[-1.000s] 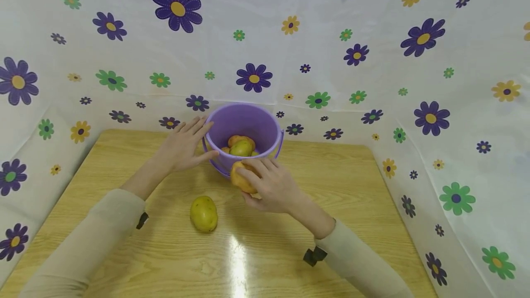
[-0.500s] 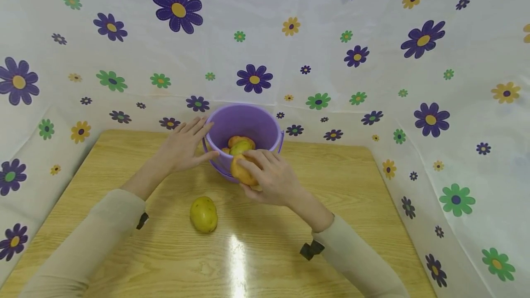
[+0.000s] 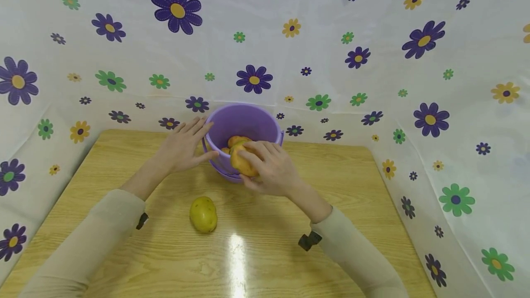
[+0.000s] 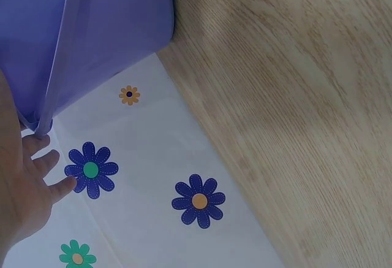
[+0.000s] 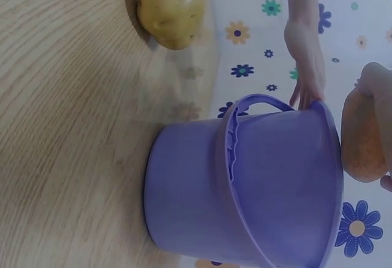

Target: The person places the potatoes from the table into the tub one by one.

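Observation:
A purple bucket [image 3: 256, 123] stands upright near the back of the wooden table, with several potatoes [image 3: 234, 140] inside. My left hand [image 3: 184, 146] rests on the bucket's left rim, fingers straight and thumb stretched toward the front. In the right hand [image 3: 273, 169] I grip an orange-brown potato [image 3: 242, 160], fingers over its top and thumb beneath. From the right wrist view, this held potato [image 5: 362, 136] is at the level of the bucket's rim. A yellow potato [image 3: 204, 214] lies on the table in front of the bucket, left of centre.
The wooden table [image 3: 331, 187] is enclosed at the back and sides by a white flower-print sheet [image 3: 314, 72]. The bucket's handle [image 5: 229, 151] hangs down along its near side. Behind the bucket, the sheet rises close by.
My right hand has moved up and away from me with the potato, from in front of the bucket to over its front rim. The left hand has stayed in place.

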The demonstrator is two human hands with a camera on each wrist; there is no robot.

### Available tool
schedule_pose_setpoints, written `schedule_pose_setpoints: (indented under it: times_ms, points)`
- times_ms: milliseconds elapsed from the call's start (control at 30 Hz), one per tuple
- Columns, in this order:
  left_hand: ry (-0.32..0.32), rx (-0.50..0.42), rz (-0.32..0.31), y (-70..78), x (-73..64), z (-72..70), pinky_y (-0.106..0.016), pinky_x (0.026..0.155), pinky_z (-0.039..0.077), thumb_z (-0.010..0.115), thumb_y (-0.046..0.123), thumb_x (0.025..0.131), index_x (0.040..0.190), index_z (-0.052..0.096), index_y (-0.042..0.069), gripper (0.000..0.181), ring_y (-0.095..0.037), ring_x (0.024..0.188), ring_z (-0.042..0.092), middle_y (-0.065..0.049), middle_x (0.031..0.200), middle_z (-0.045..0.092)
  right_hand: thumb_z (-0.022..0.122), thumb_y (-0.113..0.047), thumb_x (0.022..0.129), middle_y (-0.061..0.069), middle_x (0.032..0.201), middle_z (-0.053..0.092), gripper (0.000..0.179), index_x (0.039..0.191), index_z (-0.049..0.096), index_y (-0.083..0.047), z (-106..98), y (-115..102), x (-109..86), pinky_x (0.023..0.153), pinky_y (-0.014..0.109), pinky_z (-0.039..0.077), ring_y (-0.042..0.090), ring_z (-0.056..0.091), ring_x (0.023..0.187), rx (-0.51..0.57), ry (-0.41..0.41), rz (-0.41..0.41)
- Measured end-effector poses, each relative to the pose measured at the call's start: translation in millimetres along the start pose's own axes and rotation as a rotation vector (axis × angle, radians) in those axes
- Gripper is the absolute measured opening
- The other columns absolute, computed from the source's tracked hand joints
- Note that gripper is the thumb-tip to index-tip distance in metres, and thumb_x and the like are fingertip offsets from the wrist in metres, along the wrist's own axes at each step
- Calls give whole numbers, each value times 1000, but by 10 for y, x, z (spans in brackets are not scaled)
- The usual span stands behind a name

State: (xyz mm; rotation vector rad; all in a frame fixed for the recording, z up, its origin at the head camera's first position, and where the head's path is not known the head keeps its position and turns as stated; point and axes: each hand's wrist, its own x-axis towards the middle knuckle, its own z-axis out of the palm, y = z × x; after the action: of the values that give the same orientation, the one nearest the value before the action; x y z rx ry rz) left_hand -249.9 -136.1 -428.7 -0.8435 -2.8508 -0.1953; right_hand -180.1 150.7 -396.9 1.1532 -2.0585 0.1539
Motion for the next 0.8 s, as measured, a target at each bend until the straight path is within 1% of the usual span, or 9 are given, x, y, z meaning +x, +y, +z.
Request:
schedule_pose_setpoints:
  times_ms: [233, 367, 500, 600, 667, 800]
  points:
    - [11, 1, 6, -9, 3, 11, -58, 121, 22, 40, 78, 86, 156, 21, 18, 94, -35, 150, 21, -14, 162, 22, 68, -46, 78, 10, 122, 64, 57, 123, 61, -12, 17, 56, 55, 87, 35, 57, 24, 64, 102, 15, 11, 6]
    - [13, 1, 10, -9, -2, 13, -58, 121, 22, 39, 78, 87, 156, 21, 18, 93, -35, 151, 20, -13, 163, 21, 71, -45, 76, 9, 120, 64, 57, 122, 61, -12, 20, 91, 86, 86, 35, 57, 24, 64, 101, 25, 26, -4]
    - [22, 12, 16, -3, -2, 11, -59, 120, 24, 38, 77, 87, 156, 21, 17, 93, -35, 150, 22, -14, 162, 22, 73, -44, 74, 10, 118, 64, 57, 120, 62, -12, 23, 127, 119, 85, 35, 57, 24, 65, 99, 17, 47, -6]
    - [24, 16, 16, -1, -5, 14, -59, 119, 25, 38, 77, 87, 156, 21, 17, 93, -35, 150, 22, -14, 162, 22, 73, -44, 75, 10, 118, 65, 55, 119, 63, -12, 22, 159, 147, 85, 36, 58, 25, 65, 98, 10, 54, 7]
    - [23, 15, 16, -2, -8, 20, -59, 120, 25, 38, 77, 87, 156, 20, 17, 93, -35, 150, 22, -13, 163, 22, 72, -44, 75, 9, 117, 65, 55, 119, 63, -12, 24, 180, 165, 82, 36, 59, 25, 66, 96, -3, 54, 16]
    - [20, 0, 11, 1, -17, 25, -59, 120, 24, 39, 77, 87, 156, 20, 18, 93, -34, 150, 21, -13, 163, 20, 69, -46, 78, 9, 118, 64, 56, 123, 62, -12, 35, 222, 187, 81, 35, 59, 24, 66, 96, -27, 39, 24]
